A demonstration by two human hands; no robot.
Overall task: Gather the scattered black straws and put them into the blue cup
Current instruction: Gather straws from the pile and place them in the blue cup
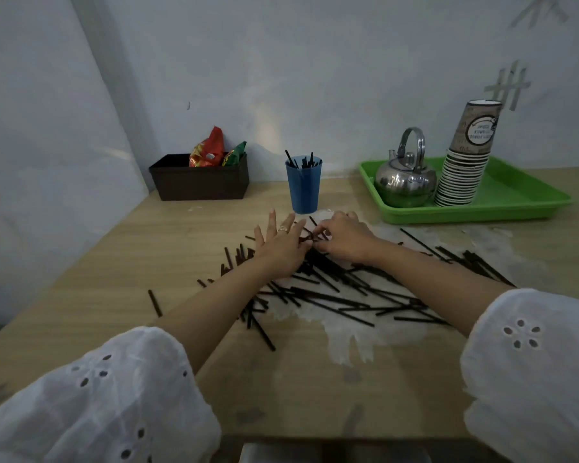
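Head view, tabletop (147, 235) of pale wood with a whitish worn patch.

- Black straws (331, 295): lying crossed in a loose heap across the middle of the tabletop, under and between both forearms. A single stray straw (154, 303) lies apart to the left.
- Blue cup (303, 190): upright, just beyond the hands, near the wall. A few straws stand in it, tips above the rim.
- Left hand (281, 245): fingers straight and spread, palm down over the far edge of the heap; ring on one finger.
- Right hand (345, 238): fingers curled, tips pinching a few black straws next to the left hand's fingertips.
- Right rear: green tray (522, 202) carrying a steel kettle (405, 178) and a stack of paper cups (465, 168).
- Left rear: dark box (199, 183) holding snack packets (211, 152).
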